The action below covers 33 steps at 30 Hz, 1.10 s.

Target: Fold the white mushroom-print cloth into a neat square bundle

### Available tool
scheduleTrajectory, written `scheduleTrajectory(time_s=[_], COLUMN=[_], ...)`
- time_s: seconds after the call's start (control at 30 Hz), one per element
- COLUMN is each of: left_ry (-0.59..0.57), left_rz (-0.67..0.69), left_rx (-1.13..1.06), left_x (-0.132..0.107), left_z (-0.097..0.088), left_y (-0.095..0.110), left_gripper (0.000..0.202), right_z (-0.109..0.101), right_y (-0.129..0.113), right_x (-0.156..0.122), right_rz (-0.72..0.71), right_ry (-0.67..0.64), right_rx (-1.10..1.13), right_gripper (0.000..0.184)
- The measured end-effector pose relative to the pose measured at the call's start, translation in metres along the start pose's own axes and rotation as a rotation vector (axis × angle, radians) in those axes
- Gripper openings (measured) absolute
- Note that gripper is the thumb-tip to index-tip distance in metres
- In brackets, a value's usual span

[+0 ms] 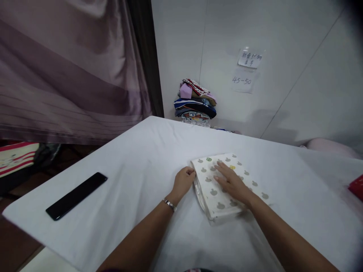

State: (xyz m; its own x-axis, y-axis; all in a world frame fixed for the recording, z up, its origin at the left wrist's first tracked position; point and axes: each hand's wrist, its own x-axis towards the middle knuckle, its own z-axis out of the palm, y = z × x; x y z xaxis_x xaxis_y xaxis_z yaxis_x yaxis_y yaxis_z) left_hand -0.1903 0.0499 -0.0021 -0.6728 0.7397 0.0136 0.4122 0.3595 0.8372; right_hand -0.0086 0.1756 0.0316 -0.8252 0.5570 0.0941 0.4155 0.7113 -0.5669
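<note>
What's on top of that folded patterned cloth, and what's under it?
The right hand is over the folded cloth, hiding part of its print. The white tabletop shows around it; what lies directly beneath is covered.

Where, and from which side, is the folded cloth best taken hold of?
Probably by the left edge, coming from the left: the folded cloth lies flat and its stacked layers show there, so they could be pinched together. The left hand is at that edge; the right hand is over the top.

Folded white cloth, mostly gray motifs, one green, one yellow, layers stacked, flat on white tabletop
</note>
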Motion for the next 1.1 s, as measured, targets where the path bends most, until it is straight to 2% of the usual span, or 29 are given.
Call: scheduleTrajectory(time_s=[0.1,0.23,0.33,0.47,0.63,0.8,0.97,1.1], left_ry=[0.02,0.037,0.027,0.003,0.005,-0.013,0.054,0.14], left_rz=[-0.048,-0.08,-0.087,-0.095,-0.073,-0.094,-0.061,0.023], left_rx=[0.012,0.021,0.023,0.022,0.039,0.025,0.096,0.197], left_x=[0.004,0.009,0.012,0.016,0.019,0.021,0.014,0.006], left_z=[0.002,0.003,0.004,0.007,0.01,0.011,0.013,0.015], left_y=[0.002,0.002,0.003,0.007,0.013,0.014,0.016,0.021], left_gripper=[0.018,0.028,0.031,0.025,0.023,0.023,0.012,0.004], right_z=[0.005,0.018,0.033,0.043,0.036,0.035,0.045,0.051], right_y=[-0.001,0.016,0.029,0.037,0.031,0.003,-0.023,-0.021], right_x=[0.03,0.057,0.063,0.062,0.062,0.062,0.066,0.072], right_rz=[-0.008,0.073,0.069,0.057,0.067,0.023,-0.045,-0.047], right_ry=[0.039,0.051,0.038,0.073,0.051,0.036,0.005,0.013], right_rx=[-0.064,-0.286,-0.422,-0.468,-0.391,-0.201,-0.073,-0.005], right_gripper=[0.057,0.057,0.056,0.057,0.056,0.053,0.047,0.046])
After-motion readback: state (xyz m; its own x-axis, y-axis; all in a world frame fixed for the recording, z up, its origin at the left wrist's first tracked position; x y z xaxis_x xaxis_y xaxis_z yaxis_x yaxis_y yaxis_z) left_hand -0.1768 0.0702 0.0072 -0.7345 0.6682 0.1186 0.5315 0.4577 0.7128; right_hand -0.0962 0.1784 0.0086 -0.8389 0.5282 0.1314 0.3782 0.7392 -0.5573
